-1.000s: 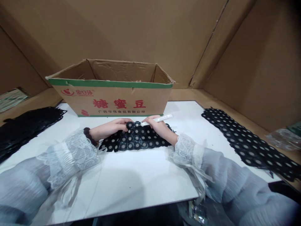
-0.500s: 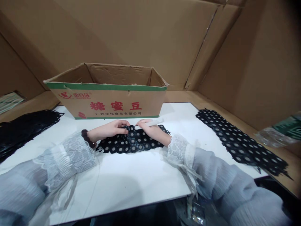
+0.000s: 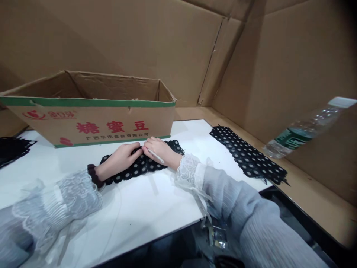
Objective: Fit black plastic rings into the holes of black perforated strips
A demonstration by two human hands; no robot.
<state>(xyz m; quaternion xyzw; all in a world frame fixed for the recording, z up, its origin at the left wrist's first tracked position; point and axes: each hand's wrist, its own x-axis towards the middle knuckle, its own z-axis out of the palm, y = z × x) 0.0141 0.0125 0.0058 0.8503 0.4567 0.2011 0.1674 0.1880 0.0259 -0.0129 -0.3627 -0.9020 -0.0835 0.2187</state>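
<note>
A black openwork sheet with rows of pale round dots (image 3: 136, 172) lies on the white tabletop in front of the box. My left hand (image 3: 122, 158) rests over its middle, thumb and fingers closed at the far edge. Against those fingertips sits my right hand (image 3: 164, 152), closed around a thin white pen-like stick (image 3: 156, 156). The stick slants down to the right across the hand, and its other end is hidden by the fingers. Parts of the sheet are covered by both hands.
Behind the hands stands an open cardboard box (image 3: 117, 111). A second dotted black sheet (image 3: 248, 152) lies at the right, near a tilted plastic bottle (image 3: 299, 134). More black pieces (image 3: 13, 150) are at the left edge. Cardboard walls (image 3: 273, 67) enclose the table.
The view has turned right, bringing the whole bottle into sight. My hands have come together, and the stick has swung from pointing up to the right to slanting down to the right.
</note>
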